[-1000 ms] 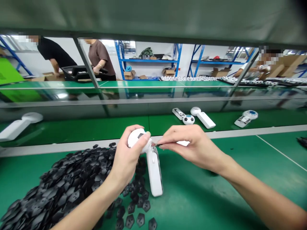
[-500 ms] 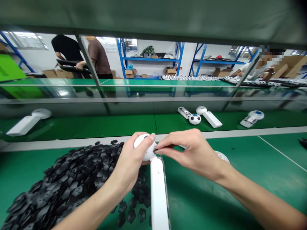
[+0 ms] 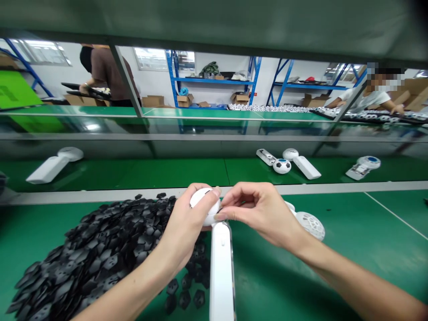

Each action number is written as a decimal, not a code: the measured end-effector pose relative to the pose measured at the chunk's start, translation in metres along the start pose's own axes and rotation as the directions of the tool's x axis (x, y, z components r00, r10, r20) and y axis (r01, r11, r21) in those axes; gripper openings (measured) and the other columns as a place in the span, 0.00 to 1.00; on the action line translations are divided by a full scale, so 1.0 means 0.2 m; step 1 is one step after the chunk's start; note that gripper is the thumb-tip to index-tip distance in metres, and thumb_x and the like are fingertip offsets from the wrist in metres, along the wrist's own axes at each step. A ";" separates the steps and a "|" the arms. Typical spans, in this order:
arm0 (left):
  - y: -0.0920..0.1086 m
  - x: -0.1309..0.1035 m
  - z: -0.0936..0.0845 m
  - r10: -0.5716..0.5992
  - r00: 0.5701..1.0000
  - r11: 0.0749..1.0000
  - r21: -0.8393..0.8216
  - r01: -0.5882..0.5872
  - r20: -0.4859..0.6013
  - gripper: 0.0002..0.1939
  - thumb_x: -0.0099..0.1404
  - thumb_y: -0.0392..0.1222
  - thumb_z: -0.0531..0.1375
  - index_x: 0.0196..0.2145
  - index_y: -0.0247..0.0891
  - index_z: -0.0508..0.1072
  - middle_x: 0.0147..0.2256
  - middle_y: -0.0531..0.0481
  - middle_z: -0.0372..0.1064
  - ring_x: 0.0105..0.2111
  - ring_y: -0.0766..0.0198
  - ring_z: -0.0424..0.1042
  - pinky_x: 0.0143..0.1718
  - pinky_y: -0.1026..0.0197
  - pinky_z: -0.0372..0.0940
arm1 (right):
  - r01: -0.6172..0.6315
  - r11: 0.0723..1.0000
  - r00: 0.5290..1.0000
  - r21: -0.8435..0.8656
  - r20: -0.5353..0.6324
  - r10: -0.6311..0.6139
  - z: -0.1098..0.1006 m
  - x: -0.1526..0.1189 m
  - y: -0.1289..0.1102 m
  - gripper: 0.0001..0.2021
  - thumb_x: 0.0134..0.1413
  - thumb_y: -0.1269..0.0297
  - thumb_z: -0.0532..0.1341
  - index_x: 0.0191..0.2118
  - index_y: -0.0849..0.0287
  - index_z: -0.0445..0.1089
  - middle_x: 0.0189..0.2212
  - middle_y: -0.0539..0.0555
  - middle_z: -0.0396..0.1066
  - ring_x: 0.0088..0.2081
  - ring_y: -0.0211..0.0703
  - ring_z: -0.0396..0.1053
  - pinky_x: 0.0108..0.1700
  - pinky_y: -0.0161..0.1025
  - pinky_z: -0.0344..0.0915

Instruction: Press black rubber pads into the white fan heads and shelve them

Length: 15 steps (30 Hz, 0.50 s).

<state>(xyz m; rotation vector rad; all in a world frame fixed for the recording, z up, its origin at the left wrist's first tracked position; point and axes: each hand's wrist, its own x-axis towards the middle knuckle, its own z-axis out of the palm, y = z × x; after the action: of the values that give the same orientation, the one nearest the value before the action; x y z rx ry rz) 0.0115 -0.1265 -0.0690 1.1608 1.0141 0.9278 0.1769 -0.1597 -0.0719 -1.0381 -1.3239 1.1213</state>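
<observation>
Above the green worktop [image 3: 361,232], head view: left hand [image 3: 187,216] curls around the ball [image 3: 198,197] of a white device [image 3: 221,272], thumb on top, handle pointing toward the wearer. Right hand [image 3: 259,211] pinches a dark piece [image 3: 219,211], mostly hidden, at the ball's right side. Black pentagons [image 3: 107,254] lie heaped left of the handle. Patterned disc [image 3: 310,224] shows just beyond the right wrist. Four white units [image 3: 47,169] [image 3: 281,166] [image 3: 306,167] [image 3: 363,168] rest farther back.

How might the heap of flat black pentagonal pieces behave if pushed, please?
The black heap would probably spread, since its pieces lie loose and overlapping. Each piece seems stiff, given its crisp edges, and probably light, being thin.
</observation>
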 end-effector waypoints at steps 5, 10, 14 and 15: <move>0.00 0.00 0.00 0.018 1.000 1.000 0.001 -0.018 -0.006 0.23 0.57 0.59 0.71 0.36 0.38 0.72 0.31 0.54 0.68 0.27 0.68 0.66 0.23 0.70 0.61 | -0.007 0.999 1.000 -0.052 -0.014 0.006 -0.01 0.00 0.01 0.09 0.48 0.62 0.80 0.29 0.56 0.81 0.28 0.49 0.82 0.31 0.41 0.79 0.36 0.34 0.74; 0.00 -0.01 -0.01 0.044 0.999 0.999 0.016 -0.044 0.007 0.24 0.58 0.60 0.71 0.37 0.38 0.72 0.30 0.54 0.69 0.26 0.68 0.65 0.22 0.70 0.60 | 0.087 0.983 0.996 -0.162 0.011 -0.087 -0.01 0.00 -0.01 0.09 0.52 0.61 0.78 0.29 0.56 0.81 0.27 0.48 0.82 0.30 0.39 0.76 0.35 0.34 0.71; 0.01 -0.01 -0.02 0.114 0.993 0.986 0.128 -0.109 -0.028 0.23 0.59 0.61 0.69 0.38 0.38 0.73 0.30 0.54 0.70 0.27 0.67 0.66 0.24 0.68 0.62 | 0.127 0.971 0.992 -0.201 0.029 -0.124 -0.01 -0.01 -0.01 0.10 0.53 0.61 0.78 0.28 0.57 0.80 0.27 0.48 0.81 0.30 0.39 0.76 0.35 0.34 0.70; 0.01 -0.01 -0.02 0.142 0.989 0.977 0.167 -0.134 -0.041 0.22 0.59 0.60 0.69 0.37 0.38 0.73 0.30 0.53 0.70 0.27 0.66 0.66 0.25 0.68 0.63 | 0.125 0.971 0.992 -0.202 0.034 -0.121 -0.01 -0.01 -0.01 0.10 0.54 0.61 0.78 0.28 0.57 0.80 0.28 0.48 0.82 0.31 0.39 0.76 0.36 0.34 0.71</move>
<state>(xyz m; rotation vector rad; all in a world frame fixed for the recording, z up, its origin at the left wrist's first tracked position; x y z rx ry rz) 0.0071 -0.1274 -0.0665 1.3643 1.0782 1.0030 0.1790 -0.1615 -0.0705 -1.0779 -1.5231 0.9201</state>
